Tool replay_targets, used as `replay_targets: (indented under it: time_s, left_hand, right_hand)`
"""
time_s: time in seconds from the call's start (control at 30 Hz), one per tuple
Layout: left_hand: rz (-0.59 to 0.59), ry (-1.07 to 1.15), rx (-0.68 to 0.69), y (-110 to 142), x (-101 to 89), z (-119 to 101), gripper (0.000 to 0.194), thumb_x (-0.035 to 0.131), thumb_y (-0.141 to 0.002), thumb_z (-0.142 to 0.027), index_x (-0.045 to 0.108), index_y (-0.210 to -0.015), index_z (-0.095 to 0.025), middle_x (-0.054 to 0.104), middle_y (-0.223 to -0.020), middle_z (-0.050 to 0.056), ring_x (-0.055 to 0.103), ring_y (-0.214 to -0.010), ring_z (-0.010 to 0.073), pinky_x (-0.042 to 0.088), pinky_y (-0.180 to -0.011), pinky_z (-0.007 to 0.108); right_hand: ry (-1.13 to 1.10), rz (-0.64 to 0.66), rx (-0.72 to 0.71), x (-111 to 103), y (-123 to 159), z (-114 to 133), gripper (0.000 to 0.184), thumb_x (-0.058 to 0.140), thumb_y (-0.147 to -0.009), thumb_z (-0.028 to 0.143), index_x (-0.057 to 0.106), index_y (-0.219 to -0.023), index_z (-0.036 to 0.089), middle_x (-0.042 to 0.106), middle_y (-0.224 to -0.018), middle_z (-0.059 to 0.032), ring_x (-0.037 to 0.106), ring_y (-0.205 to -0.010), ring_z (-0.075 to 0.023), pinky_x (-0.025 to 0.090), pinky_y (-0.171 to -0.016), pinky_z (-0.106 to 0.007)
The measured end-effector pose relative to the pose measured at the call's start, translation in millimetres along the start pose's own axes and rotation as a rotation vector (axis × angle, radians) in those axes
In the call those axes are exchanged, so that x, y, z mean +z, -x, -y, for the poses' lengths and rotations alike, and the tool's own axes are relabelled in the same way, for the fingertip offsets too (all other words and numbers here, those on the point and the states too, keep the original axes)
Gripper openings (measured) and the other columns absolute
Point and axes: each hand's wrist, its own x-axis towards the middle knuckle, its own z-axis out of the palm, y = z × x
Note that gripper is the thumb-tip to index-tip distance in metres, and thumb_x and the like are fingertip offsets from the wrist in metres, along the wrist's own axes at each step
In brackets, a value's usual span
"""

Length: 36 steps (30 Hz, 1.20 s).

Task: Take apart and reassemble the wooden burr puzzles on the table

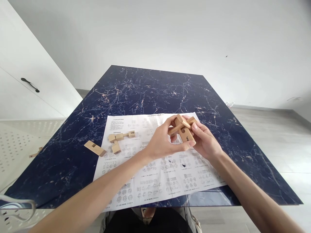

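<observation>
Both hands grip a wooden burr puzzle (pixel 186 132), a few interlocked pieces held above the printed sheet. My left hand (pixel 161 137) closes on its left side, with the thumb along the lower end of a piece marked with a dark number. On the other side, the fingers and thumb of my right hand (pixel 206 139) pinch it. Several loose notched wooden pieces (pixel 119 137) lie on the sheet to the left, one marked 3. A single notched wooden bar (pixel 94 148) rests partly on the table, its end at the sheet's left edge.
Beneath my hands the instruction sheet (pixel 148 191), printed with small diagrams, covers the near part of the dark blue marbled table (pixel 145 87). More wood (pixel 36 152) shows by the table's left edge. A white cabinet (pixel 31 61) stands left, and a cable (pixel 19 200) lies at the lower left.
</observation>
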Motion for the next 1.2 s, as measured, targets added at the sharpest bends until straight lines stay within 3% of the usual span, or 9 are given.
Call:
replay_targets:
  time_s: [0.13,0.3,0.5,0.6,0.77,0.87,1.0,1.2]
  left_hand:
    - [-0.003,-0.002,-0.022,0.4,-2.1,-3.1,0.068,0.083,-0.086,-0.052,0.055,-0.143,-0.028,0.062,-0.098,0.002,0.047,-0.066,0.0115,0.05,-0.061,0.028]
    - [-0.013,0.015,-0.026,0.6,-2.9,-4.7,0.069,0.086,-0.084,-0.049,0.055,-0.142,-0.027,0.064,-0.1,0.002,0.051,-0.072,0.013,0.051,-0.066,0.028]
    - [-0.039,-0.022,-0.049,-0.1,-3.9,-4.9,0.077,0.09,-0.079,-0.053,0.056,-0.141,-0.024,0.066,-0.101,0.003,0.049,-0.072,0.0136,0.052,-0.065,0.029]
    - [-0.027,-0.031,-0.054,-0.8,-4.4,-2.3,0.083,0.091,-0.079,-0.054,0.054,-0.146,-0.024,0.068,-0.103,0.004,0.051,-0.071,0.0135,0.052,-0.064,0.029]
    - [0.041,0.02,-0.002,-2.0,-3.0,6.9,0.074,0.077,-0.095,-0.059,0.048,-0.155,-0.026,0.07,-0.129,0.012,0.068,-0.086,0.0198,0.057,-0.069,0.031]
    - [0.054,0.033,0.031,-2.8,-1.6,10.9,0.066,0.065,-0.104,-0.059,0.046,-0.157,-0.025,0.07,-0.13,0.013,0.072,-0.097,0.0242,0.06,-0.076,0.035]
    - [0.054,0.046,0.046,-3.1,-0.3,12.3,0.06,0.061,-0.108,-0.055,0.045,-0.159,-0.026,0.07,-0.126,0.012,0.069,-0.084,0.0201,0.058,-0.071,0.034]
    - [0.054,0.073,0.03,-2.1,1.1,15.1,0.057,0.056,-0.111,-0.054,0.042,-0.16,-0.028,0.067,-0.123,0.011,0.062,-0.069,0.0137,0.057,-0.065,0.033]
  right_hand:
    - [-0.025,0.071,0.049,0.9,1.8,7.7,0.034,0.08,-0.096,0.043,0.079,-0.126,0.028,0.052,-0.08,0.0004,0.044,-0.063,-0.0149,0.048,-0.056,-0.026]
    - [-0.115,0.11,0.108,1.4,1.8,13.0,0.036,0.078,-0.095,0.035,0.078,-0.13,0.028,0.051,-0.079,0.0011,0.044,-0.062,-0.0134,0.047,-0.055,-0.024]
    - [-0.191,0.115,0.146,5.2,-0.8,10.3,0.014,0.085,-0.089,0.03,0.078,-0.096,0.021,0.048,-0.071,0.0042,0.039,-0.053,-0.0091,0.046,-0.051,-0.021]
    - [-0.225,0.091,0.143,3.7,-1.5,8.2,0.014,0.085,-0.088,0.028,0.078,-0.097,0.02,0.053,-0.073,0.0034,0.043,-0.055,-0.009,0.051,-0.053,-0.02]
    - [-0.329,0.045,0.137,-6.4,-3.5,4.0,0.007,0.08,-0.088,0.021,0.075,-0.094,0.02,0.054,-0.069,0.0035,0.049,-0.054,-0.0097,0.054,-0.052,-0.018]
    - [-0.323,0.002,0.139,-10.7,-4.4,2.0,0.009,0.076,-0.091,0.02,0.075,-0.1,0.021,0.06,-0.074,0.0014,0.057,-0.06,-0.0125,0.062,-0.061,-0.022]
    - [-0.324,-0.027,0.143,-12.0,-4.8,1.1,0.009,0.072,-0.094,0.021,0.075,-0.102,0.023,0.067,-0.082,-0.0011,0.063,-0.068,-0.015,0.066,-0.071,-0.026]
    - [-0.357,0.012,0.156,-13.9,-5.1,0.6,0.013,0.071,-0.094,0.02,0.076,-0.106,0.021,0.065,-0.08,0.0008,0.059,-0.062,-0.0123,0.064,-0.066,-0.023]
